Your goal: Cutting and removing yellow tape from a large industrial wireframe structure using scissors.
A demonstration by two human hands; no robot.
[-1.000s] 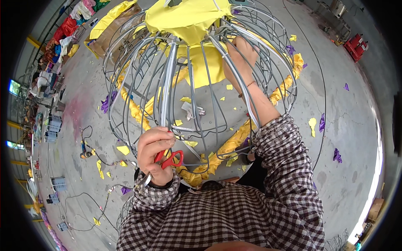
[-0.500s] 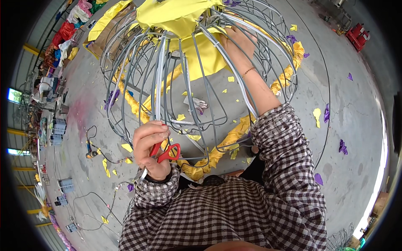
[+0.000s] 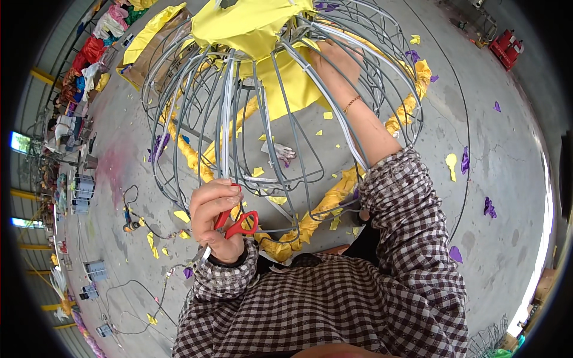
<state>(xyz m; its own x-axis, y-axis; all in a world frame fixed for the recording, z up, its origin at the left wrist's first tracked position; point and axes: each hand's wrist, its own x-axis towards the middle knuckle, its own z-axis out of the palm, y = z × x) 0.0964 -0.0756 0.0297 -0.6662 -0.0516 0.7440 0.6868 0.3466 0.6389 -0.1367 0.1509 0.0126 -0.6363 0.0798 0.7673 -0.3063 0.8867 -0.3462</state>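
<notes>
1. Grey floor under frame, scraps strewn around it.
2. Frame: grey wire, domed, yellow cloth capping it.
3. Scissors, red-handled, at frame's near side; left hand's fingers curled round them.
4. Right hand among frame's wires, which crowd it; fingertips hidden, grip cannot be told.
5. Box beyond frame, left.

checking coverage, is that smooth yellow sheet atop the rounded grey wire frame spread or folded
Spread where visible: the sheet lies stretched atop the frame.
</notes>
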